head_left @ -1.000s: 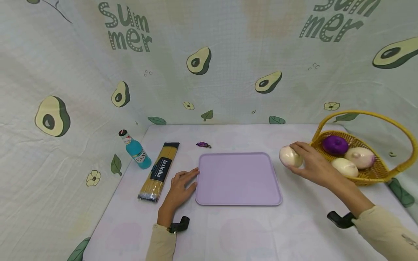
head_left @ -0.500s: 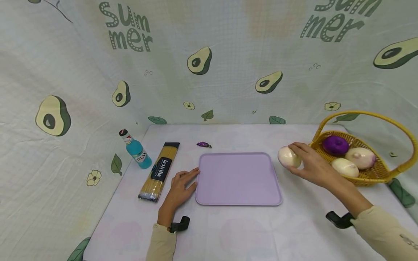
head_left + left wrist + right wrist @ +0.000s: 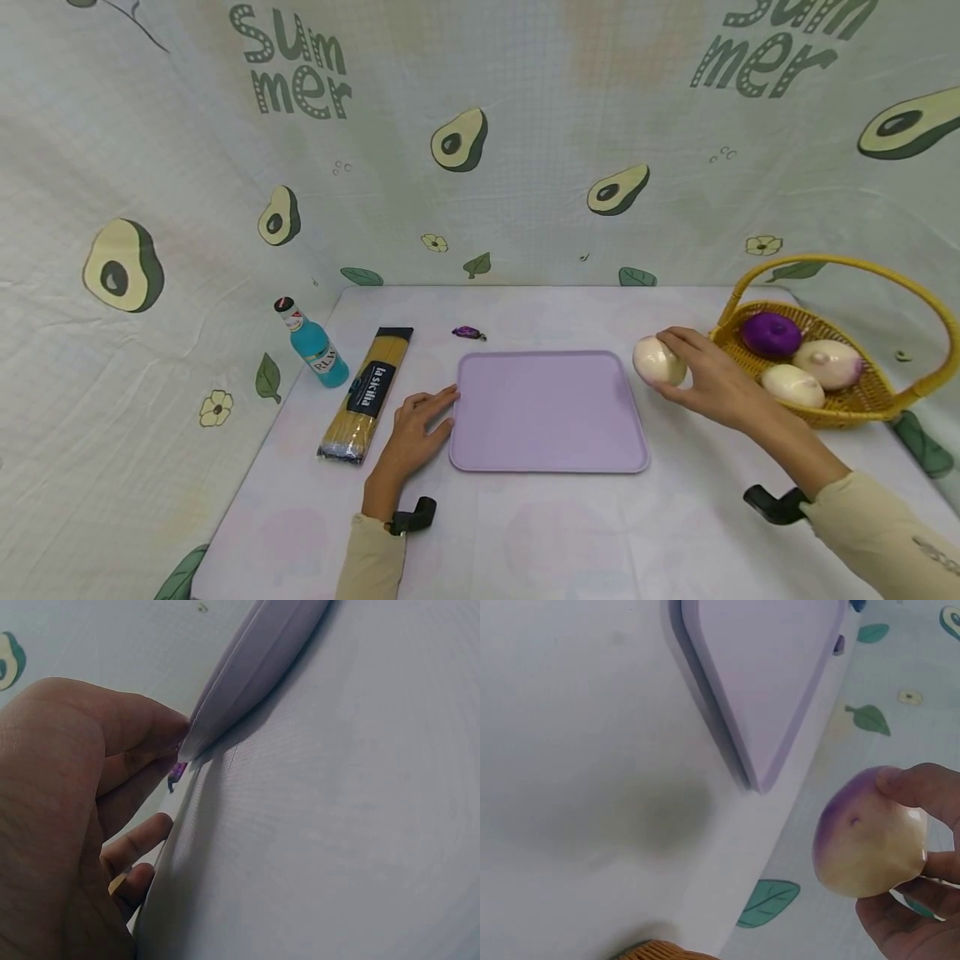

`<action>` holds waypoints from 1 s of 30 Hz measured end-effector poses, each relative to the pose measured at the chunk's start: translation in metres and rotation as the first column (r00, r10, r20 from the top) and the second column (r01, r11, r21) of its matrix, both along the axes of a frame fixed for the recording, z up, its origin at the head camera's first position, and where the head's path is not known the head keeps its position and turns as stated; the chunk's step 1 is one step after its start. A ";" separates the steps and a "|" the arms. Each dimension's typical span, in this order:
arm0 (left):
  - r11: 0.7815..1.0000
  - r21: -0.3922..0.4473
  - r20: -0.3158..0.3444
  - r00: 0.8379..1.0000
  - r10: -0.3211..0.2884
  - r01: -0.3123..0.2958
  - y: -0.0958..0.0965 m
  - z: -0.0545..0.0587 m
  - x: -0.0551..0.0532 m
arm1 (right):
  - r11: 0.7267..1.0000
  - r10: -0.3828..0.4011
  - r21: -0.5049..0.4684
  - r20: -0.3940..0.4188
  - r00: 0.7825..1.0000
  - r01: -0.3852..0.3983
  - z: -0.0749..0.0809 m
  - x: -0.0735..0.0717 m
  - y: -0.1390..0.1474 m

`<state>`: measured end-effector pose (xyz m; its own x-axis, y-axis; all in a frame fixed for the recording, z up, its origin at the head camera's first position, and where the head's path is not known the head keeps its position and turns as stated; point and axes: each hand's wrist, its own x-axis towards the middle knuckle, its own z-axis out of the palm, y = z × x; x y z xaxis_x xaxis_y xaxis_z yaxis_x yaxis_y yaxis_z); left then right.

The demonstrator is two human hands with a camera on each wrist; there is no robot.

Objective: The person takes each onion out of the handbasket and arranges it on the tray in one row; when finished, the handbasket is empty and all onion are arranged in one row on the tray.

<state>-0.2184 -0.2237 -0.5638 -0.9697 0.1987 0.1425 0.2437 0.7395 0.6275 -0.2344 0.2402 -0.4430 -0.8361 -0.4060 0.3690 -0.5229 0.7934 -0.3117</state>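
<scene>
My right hand (image 3: 712, 375) grips a round, glossy cream turnip (image 3: 658, 361) with a purple flush on one side, best seen in the right wrist view. Thumb and fingers hold it from the side, raised above the table just right of the lilac tray (image 3: 547, 412). The tray lies flat at the centre, with nothing on it. Beside its left edge rests my left hand (image 3: 412, 437), fingers extended and relaxed, fingertips right at the rim. The left wrist view shows those fingertips against the tray's corner (image 3: 247, 675).
At the right stands a yellow wicker basket (image 3: 843, 414) with a tall handle, holding a purple onion (image 3: 771, 335) and two pale round vegetables. A spaghetti pack (image 3: 367, 392) and a blue bottle (image 3: 318, 350) are on the left. Behind the tray lies a purple-wrapped candy (image 3: 468, 332).
My right hand has carried the turnip slightly left, closer to the tray's right edge. My left hand has stayed at the tray's left rim.
</scene>
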 end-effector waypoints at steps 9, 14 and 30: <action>1.000 0.015 -0.003 1.000 -0.015 0.015 -0.001 0.000 0.000 | 1.000 0.006 -0.009 0.026 1.000 -0.006 -0.001 0.000 -0.003; 1.000 0.020 0.001 1.000 -0.021 0.021 -0.001 0.001 0.000 | 1.000 0.007 -0.014 0.019 1.000 -0.007 0.000 0.000 -0.005; 1.000 0.006 -0.010 1.000 -0.027 0.027 -0.002 0.000 0.000 | 0.999 0.033 -0.021 0.000 0.999 -0.033 -0.004 -0.003 -0.010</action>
<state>-0.2187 -0.2254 -0.5641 -0.9626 0.2235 0.1532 0.2694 0.7289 0.6294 -0.2376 0.2307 -0.4475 -0.8223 -0.4258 0.3775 -0.5489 0.7686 -0.3285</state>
